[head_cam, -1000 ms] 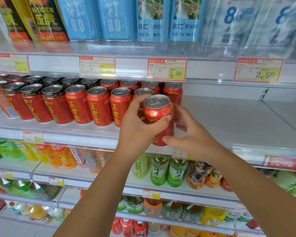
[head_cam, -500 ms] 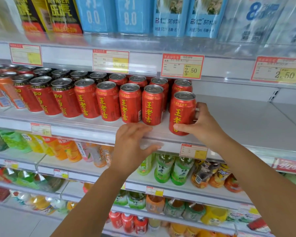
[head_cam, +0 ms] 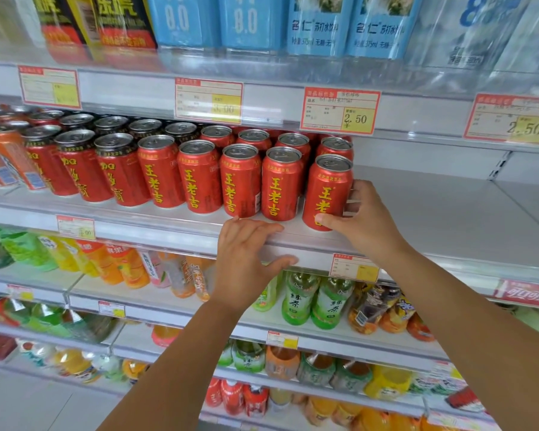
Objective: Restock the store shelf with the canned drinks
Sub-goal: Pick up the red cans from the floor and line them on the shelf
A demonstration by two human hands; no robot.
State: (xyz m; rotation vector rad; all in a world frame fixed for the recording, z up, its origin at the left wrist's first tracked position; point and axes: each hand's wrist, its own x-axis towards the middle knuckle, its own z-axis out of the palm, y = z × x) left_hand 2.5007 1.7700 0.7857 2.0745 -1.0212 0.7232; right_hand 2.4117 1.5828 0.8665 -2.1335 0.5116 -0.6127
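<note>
As the upright can (head_cam: 327,194) is gripped by the right hand (head_cam: 366,220), the left hand (head_cam: 246,256) seems spread on the shelf (head_cam: 433,225).

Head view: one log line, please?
right hand grips end can | can upright on shelf | left hand rests on shelf edge

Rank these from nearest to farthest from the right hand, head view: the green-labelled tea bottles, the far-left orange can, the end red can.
1. Red metal can at the row's right end: gripped by the right hand.
2. Pair of green-labelled plastic tea bottles: one level down, just below the hand.
3. Orange metal can: far left of the can row.
</note>
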